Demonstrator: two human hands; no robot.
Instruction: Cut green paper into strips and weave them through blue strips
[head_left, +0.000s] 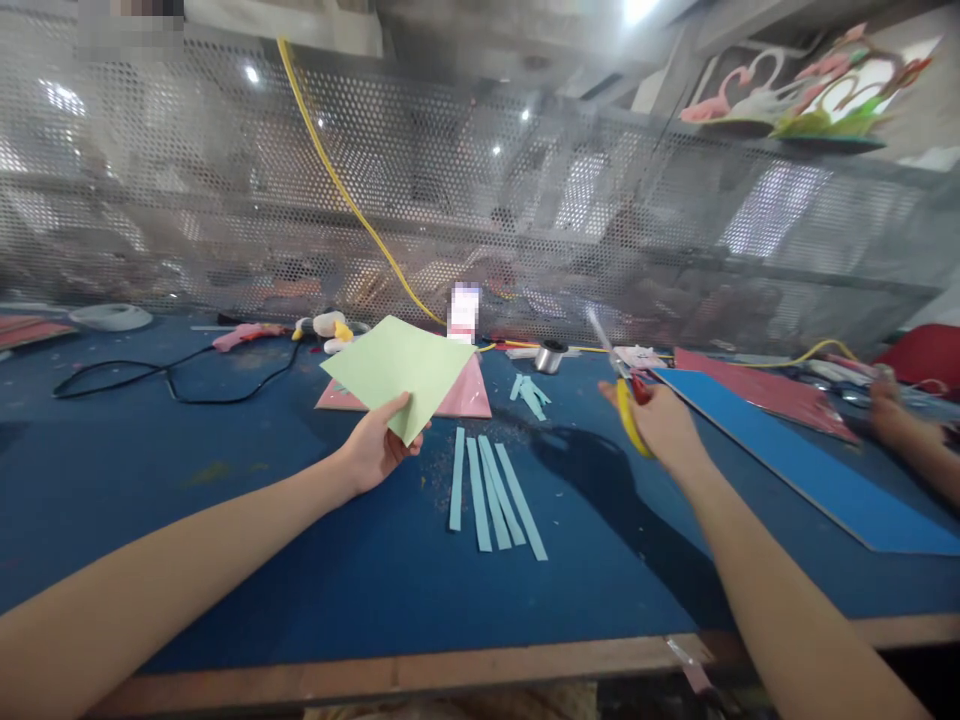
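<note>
**Green sheet in one hand, scissors in the other**

From the head camera we look down across a blue-topped workbench (225, 570) with a wooden front edge (390, 672). The left hand (379, 445) is grasping a light green paper sheet (397, 375) by its lower corner, pinched between thumb and fingers. The sheet tilts up above the bench and overlaps a pink triangular card (469, 395) lying beyond it. The right hand (664, 425) is clenched around a pair of scissors (628, 392) with yellow and red handles, their blades pointing up and away. The blades blur here, so we cannot be sure how far they are open. The scissors stand well apart from the green sheet.

Between the hands lie five pale blue paper strips (487, 495), side by side among fine scraps. Farther on we see a small bunch of blue strips (529, 395) and a spool of silver wire (550, 357). To the right, a blue board (795, 460) lies partly over a pink sheet (765, 390), and a co-worker's hand (892, 415) comes in at the far edge. On the left, a black cable (172, 378) and a small plush toy (326, 330) sit on the bench, in front of a perforated metal screen (480, 170).
</note>
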